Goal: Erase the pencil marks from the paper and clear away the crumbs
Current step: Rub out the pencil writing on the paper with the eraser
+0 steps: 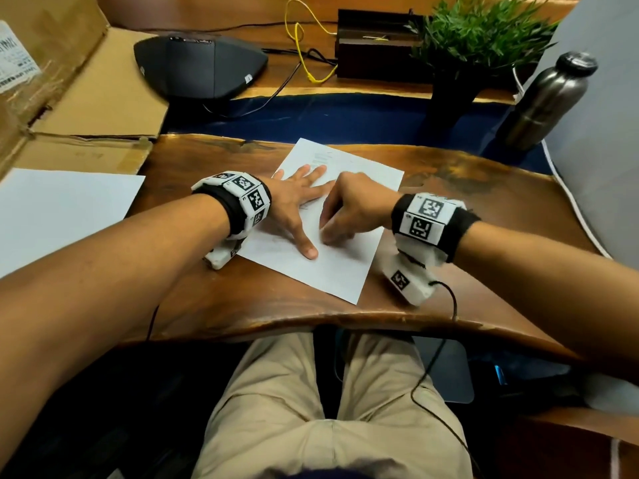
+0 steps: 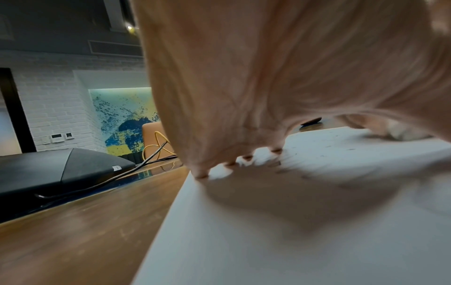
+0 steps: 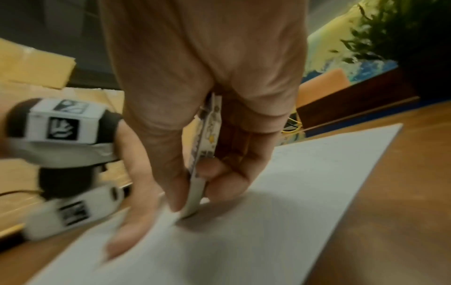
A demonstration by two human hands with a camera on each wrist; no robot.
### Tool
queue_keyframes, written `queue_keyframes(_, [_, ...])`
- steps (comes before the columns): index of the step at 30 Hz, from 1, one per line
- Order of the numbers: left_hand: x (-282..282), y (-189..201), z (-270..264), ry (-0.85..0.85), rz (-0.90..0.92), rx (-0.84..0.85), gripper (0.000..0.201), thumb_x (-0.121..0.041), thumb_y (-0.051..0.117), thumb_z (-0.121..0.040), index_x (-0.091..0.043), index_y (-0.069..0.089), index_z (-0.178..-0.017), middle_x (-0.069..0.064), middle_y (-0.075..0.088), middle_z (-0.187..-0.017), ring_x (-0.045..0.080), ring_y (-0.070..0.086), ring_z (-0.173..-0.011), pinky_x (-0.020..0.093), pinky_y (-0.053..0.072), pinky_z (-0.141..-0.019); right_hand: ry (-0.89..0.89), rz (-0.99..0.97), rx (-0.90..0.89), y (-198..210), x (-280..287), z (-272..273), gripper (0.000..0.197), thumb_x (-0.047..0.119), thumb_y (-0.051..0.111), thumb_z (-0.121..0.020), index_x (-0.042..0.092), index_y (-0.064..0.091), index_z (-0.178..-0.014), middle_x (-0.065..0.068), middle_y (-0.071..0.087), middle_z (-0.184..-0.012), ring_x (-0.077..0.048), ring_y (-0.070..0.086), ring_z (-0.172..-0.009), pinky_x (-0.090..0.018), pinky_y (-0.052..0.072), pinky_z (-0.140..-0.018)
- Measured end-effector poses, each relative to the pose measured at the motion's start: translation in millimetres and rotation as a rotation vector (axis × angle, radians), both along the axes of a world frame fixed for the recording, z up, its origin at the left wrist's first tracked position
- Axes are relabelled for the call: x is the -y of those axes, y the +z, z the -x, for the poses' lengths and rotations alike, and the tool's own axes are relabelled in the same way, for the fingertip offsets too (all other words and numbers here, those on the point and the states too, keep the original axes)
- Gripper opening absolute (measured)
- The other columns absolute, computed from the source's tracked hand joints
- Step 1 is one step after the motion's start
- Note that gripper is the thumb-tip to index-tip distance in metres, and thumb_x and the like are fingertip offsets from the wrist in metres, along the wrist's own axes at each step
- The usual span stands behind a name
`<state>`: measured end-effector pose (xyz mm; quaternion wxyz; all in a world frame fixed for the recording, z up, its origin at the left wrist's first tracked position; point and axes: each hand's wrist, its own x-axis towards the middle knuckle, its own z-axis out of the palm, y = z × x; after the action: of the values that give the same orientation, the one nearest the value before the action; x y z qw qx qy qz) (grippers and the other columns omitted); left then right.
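The left hand (image 1: 294, 202) lies flat on the paper (image 1: 332, 264), fingers spread and straight, thumb stretched toward six o'clock, fingertips reaching toward twelve o'clock and pressing the sheet down. In the left wrist view the fingertips (image 2: 202, 174) touch the sheet close to its left edge.

The right hand (image 1: 352, 209) sits at three o'clock of the left hand, just beside it, its fingers curled. It pinches an eraser (image 3: 197, 192), a flat white block with a printed wrapper, between thumb and fingers; the eraser stands on end with its lower tip touching the paper. From the head view the eraser is hidden under the hand.

The paper lies slanted on the wooden desk (image 1: 466, 236), in the middle of the near slab. Faint pencil marks (image 1: 320, 159) show near its twelve o'clock corner, and small dark crumbs (image 2: 341, 152) dot the sheet beyond the left fingertips.

Around the desk: a second white sheet (image 1: 62, 209) at nine o'clock, an open cardboard box (image 1: 86, 98) at ten o'clock whose contents cannot be made out, a dark conference speaker (image 1: 200, 67) at eleven o'clock, a yellow cable (image 1: 301, 39) at twelve o'clock, a potted plant (image 1: 477, 32) at one o'clock, and a capped steel bottle (image 1: 546, 98) at two o'clock.
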<state>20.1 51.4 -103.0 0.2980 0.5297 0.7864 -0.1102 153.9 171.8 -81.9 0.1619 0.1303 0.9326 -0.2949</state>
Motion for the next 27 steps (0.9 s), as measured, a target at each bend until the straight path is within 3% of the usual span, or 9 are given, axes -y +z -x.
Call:
queue_keyframes(3, [-1,1,-1,0.002,0.009,-0.008,0.148,-0.085,0.072,-0.040,-0.049,-0.020,-0.149,-0.011,-0.037,-0.157,0.014,-0.035,-0.144,0.055,-0.016,-0.118,-0.154,0.029,-0.022,7,-19,15,0.019,0.020,0.091,-0.071,0.014,0.082,-0.087,0.000,0.077,-0.078,-0.009,0.070,-0.065,-0.017,0.054,-0.056])
queue_keyframes(5, [-1,0,-2,0.007,0.011,-0.004,0.147,-0.083,0.074,-0.041,-0.051,-0.022,-0.148,-0.010,-0.037,-0.157,0.015,-0.034,-0.144,0.056,-0.016,-0.118,-0.273,-0.037,-0.090,12,-33,26,0.019,0.021,0.091,-0.071,0.014,0.081,-0.087,0.000,0.076,-0.077,-0.008,0.069,-0.064,-0.016,0.052,-0.054])
queue_keyframes(7, [-2,0,0,0.007,0.009,-0.005,0.147,-0.083,0.075,-0.042,-0.051,-0.022,-0.147,-0.010,-0.037,-0.157,0.015,-0.034,-0.144,0.056,-0.015,-0.118,-0.252,-0.059,-0.116,8,-30,23,0.016,0.020,0.089,-0.072,0.013,0.081,-0.085,-0.002,0.076,-0.074,-0.007,0.066,-0.059,-0.018,0.053,-0.054])
queue_keyframes(11, [-1,-1,2,-0.009,0.015,-0.008,0.148,-0.085,0.073,-0.041,-0.049,-0.022,-0.148,-0.012,-0.038,-0.156,0.014,-0.035,-0.144,0.056,-0.015,-0.118,-0.077,0.041,0.004,0,-6,-1,0.011,0.019,0.090,-0.072,0.017,0.081,-0.080,0.003,0.076,-0.072,-0.003,0.066,-0.054,-0.016,0.053,-0.054])
queue_keyframes(16, [-2,0,-2,0.002,0.004,-0.009,0.147,-0.083,0.073,-0.041,-0.049,-0.022,-0.148,-0.009,-0.036,-0.158,0.016,-0.033,-0.145,0.057,-0.014,-0.118,-0.292,-0.044,-0.089,12,-39,28,0.017,0.021,0.091,-0.070,0.016,0.080,-0.081,0.000,0.075,-0.073,-0.007,0.068,-0.059,-0.014,0.049,-0.047])
queue_keyframes(19, [-3,-1,0,0.001,0.010,0.000,0.149,-0.085,0.073,-0.038,-0.050,-0.021,-0.149,-0.010,-0.037,-0.157,0.015,-0.034,-0.144,0.056,-0.014,-0.118,-0.152,-0.059,-0.077,0,-23,16,0.013,0.017,0.088,-0.071,0.013,0.081,-0.081,-0.007,0.077,-0.074,-0.009,0.066,-0.055,-0.015,0.049,-0.047])
queue_keyframes(21, [-3,-2,1,-0.009,0.008,-0.006,0.150,-0.085,0.073,-0.038,-0.049,-0.020,-0.149,-0.012,-0.038,-0.156,0.014,-0.035,-0.144,0.055,-0.014,-0.118,-0.073,0.024,0.003,-2,-12,3,0.014,0.018,0.090,-0.071,0.015,0.082,-0.082,-0.002,0.077,-0.073,-0.008,0.067,-0.055,-0.015,0.050,-0.050])
queue_keyframes(27, [-3,-2,0,-0.003,0.000,-0.003,0.149,-0.085,0.073,-0.038,-0.052,-0.023,-0.147,-0.011,-0.037,-0.157,0.014,-0.033,-0.145,0.054,-0.015,-0.118,-0.271,-0.074,-0.111,10,-43,26,0.020,0.021,0.091,-0.070,0.012,0.081,-0.086,-0.001,0.075,-0.075,-0.008,0.068,-0.062,-0.018,0.052,-0.051])
